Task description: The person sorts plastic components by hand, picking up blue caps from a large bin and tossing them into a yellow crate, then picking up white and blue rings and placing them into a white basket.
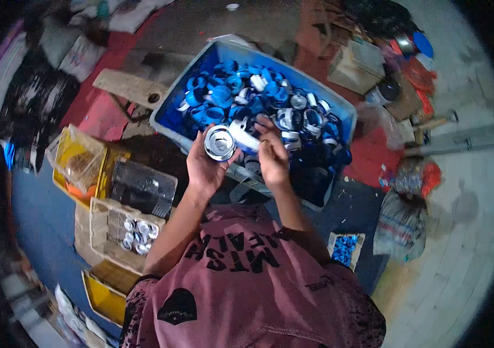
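Observation:
My left hand (205, 168) is closed around a round silver metal cap (220, 143), its shiny ringed face turned up. Beside it, my right hand (273, 158) grips a white curved piece (243, 134) whose near end reaches the cap's rim. Some fingers of the right hand curl behind this piece and are hidden. Both hands are over the near edge of a large blue crate (164, 110). Heaped inside it are blue plastic parts (220, 95) and white-and-silver ring-shaped parts (312, 119).
Left of me, a pale basket (105, 235) holds several silver parts (138, 235), near yellow crates (61, 174) and a dark tray (142, 184). A wooden bench (125, 87) stands by the crate. Rightward are a box of small blue pieces (345, 249), a sack (401, 226) and a carton (357, 65).

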A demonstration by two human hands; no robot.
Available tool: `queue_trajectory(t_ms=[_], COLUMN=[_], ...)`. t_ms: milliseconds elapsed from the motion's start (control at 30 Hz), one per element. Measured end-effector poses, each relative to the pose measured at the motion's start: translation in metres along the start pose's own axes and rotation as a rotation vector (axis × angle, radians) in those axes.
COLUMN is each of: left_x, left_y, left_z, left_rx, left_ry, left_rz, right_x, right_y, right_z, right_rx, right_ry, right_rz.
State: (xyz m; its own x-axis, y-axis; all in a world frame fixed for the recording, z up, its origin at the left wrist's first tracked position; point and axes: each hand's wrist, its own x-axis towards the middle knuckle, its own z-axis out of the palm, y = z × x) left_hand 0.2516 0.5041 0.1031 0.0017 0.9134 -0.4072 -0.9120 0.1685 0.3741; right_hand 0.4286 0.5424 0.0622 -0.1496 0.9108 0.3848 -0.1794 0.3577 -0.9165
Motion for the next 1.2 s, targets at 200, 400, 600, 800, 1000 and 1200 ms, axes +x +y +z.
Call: queue_trajectory(t_ms=[200,400,600,800,1000,1200], left_x=[-0.039,-0.102,-0.177,-0.268,-0.331,-0.35], left_y=[0.007,0.042,0.069,0.119,0.148,0.157], left_z=[-0.039,-0.104,-0.176,-0.269,-0.387,-0.441], left_rx=[-0.049,0.11,-0.028,-0.152,-0.348,-0.435], left_ry=[0.013,0.186,0.31,0.601,0.741,0.802], left_rz=[0.188,0.313,0.465,0.589,0.606,0.692], right_x=[-0.028,-0.062,-0.122,-0.197,-0.275,-0.309], right_y=[-0.02,-0.023,-0.003,0.015,0.045,0.066], right_z=[0.078,0.15,0.239,0.366,0.47,0.52], right_rx=[0.065,0.28,0.387,0.368,0.212,0.167], right_ry=[-0.169,-0.342,-0.58,-0.764,-0.869,-0.834], right_rz=[0.069,0.226,0.388,0.59,0.819,1.153])
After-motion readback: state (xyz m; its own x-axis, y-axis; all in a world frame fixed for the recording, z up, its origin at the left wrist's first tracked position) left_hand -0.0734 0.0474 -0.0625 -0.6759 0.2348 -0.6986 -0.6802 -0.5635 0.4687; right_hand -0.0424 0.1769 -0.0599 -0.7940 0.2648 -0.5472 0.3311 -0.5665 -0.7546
